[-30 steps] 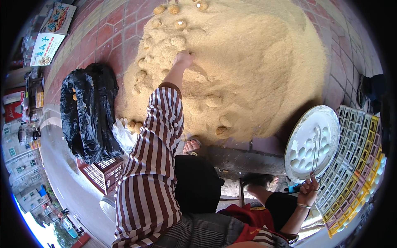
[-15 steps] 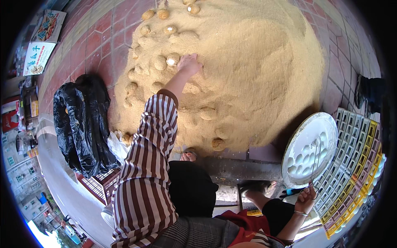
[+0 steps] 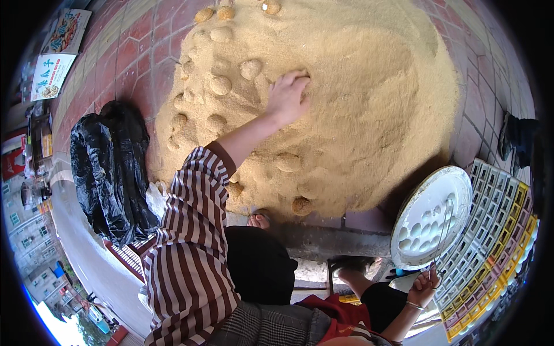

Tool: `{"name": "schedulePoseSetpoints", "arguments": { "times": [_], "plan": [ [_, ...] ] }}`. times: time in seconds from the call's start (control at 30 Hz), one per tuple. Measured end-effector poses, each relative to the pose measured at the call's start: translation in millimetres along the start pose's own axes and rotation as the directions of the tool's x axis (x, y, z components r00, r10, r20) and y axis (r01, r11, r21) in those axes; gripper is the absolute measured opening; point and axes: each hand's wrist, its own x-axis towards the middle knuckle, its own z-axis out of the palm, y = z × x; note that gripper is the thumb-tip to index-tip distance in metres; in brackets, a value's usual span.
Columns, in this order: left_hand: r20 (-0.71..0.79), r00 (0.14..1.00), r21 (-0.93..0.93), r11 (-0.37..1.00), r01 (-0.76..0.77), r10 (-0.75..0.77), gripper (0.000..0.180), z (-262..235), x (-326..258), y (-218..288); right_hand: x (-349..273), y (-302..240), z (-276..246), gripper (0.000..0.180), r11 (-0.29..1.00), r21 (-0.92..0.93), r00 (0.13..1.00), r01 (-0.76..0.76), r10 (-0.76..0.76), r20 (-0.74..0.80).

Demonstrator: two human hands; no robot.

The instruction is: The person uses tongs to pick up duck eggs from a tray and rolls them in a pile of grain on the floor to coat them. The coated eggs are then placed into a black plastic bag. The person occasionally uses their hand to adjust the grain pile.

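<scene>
A wide bed of tan, grainy husk-like material (image 3: 369, 104) covers the paving before me. My left hand (image 3: 287, 101), in a striped sleeve, reaches into its middle, fingers slightly apart and bent down against the grains; the fingertips are partly hidden. Beside it is a grain-covered mound (image 3: 251, 69), with another mound (image 3: 220, 85) further left. At the far edge lies a coated ball (image 3: 270, 7) with a white patch. At lower right, my right hand (image 3: 426, 285) grips long, thin metal tongs (image 3: 443, 230), which extend over a round white basin (image 3: 398, 254) holding several pale eggs (image 3: 425, 229).
Stacked plastic egg trays (image 3: 485, 230) in grey, pink and yellow stand right of the basin. A black plastic bag (image 3: 112, 173) lies left of the grains. Brown coated balls (image 3: 301, 206) dot the near edge. Another person's dark shoe (image 3: 511, 135) shows at far right.
My left hand has moved right and slightly farther away. Two white-patched balls beyond and beside it are now covered with grains. My right hand keeps the tongs over the basin.
</scene>
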Motion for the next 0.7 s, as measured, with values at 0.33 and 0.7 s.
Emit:
{"name": "schedulePoseSetpoints", "arguments": {
  "times": [0.33, 0.7],
  "plan": [
    [0.184, 0.981, -0.218, 0.976, -0.026, 0.067, 0.038, 30.9, -36.5, -33.2, -8.0, 5.2, -15.0, 0.042, 0.999, -0.025, 0.991, -0.02, 0.023, 0.129],
    [0.207, 0.961, -0.014, 0.983, -0.185, 0.184, 0.041, 24.8, -68.7, -31.2, -9.4, 2.1, -17.8, 0.038, 1.0, -0.002, 0.994, 0.005, -0.005, 0.106]
  ]
}}
